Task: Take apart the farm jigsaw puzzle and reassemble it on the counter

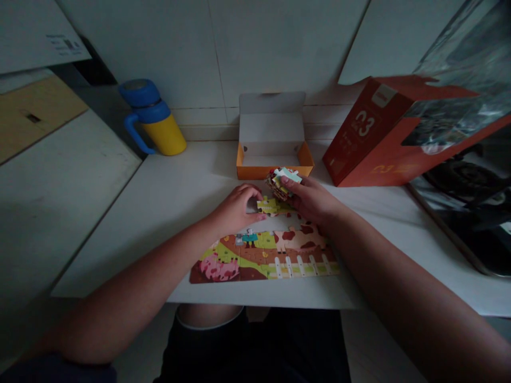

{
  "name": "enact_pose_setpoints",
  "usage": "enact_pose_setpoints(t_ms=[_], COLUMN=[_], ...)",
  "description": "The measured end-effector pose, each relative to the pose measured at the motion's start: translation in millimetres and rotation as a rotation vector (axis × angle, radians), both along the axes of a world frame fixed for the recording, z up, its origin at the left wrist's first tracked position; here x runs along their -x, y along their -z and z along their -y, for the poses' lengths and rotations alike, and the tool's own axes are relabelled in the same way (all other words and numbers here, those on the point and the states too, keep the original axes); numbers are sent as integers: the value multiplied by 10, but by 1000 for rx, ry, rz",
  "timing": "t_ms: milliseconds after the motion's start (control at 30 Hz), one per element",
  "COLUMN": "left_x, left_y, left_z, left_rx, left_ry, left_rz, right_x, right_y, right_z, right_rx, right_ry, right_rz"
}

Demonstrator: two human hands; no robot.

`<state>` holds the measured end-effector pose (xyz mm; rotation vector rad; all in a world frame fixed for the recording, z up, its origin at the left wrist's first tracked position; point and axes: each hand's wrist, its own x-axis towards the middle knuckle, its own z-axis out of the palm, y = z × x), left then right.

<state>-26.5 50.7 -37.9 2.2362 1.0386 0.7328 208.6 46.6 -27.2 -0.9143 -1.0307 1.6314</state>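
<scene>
A partly assembled farm jigsaw puzzle lies on the white counter near its front edge. My left hand rests above the puzzle's upper edge, fingers curled and pinching a yellow-green puzzle piece that lies flat on the counter. My right hand is closed around a stack of loose puzzle pieces, held just above the counter in front of the orange box.
A small open orange box with a white lid stands behind the hands. A larger red box lies at right, beside a gas stove. A blue-and-yellow bottle stands at back left. Crinkled plastic hangs at upper right.
</scene>
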Motion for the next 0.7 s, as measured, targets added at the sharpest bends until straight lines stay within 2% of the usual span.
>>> enact_pose_setpoints(t_ms=[133, 233, 400, 533, 633, 700], left_x=[15, 66, 141, 122, 102, 106], left_y=[22, 39, 34, 8, -12, -23], left_z=[-14, -66, -156, -143, -112, -99], left_rx=[158, 278, 345, 429, 465, 473], left_ry=[-55, -62, -142, -23, 54, 81], left_rz=[142, 277, 396, 503, 505, 479], right_x=[-31, -63, -72, -16, 3, -6], right_y=[-7, -35, -75, -75, -66, -67], right_z=[9, 43, 99, 113, 109, 103], right_rx=[-41, -102, -203, -260, -352, -391], right_ry=[-20, -88, -153, -156, -92, -109], right_rz=[-1, 55, 315, 430, 468, 548])
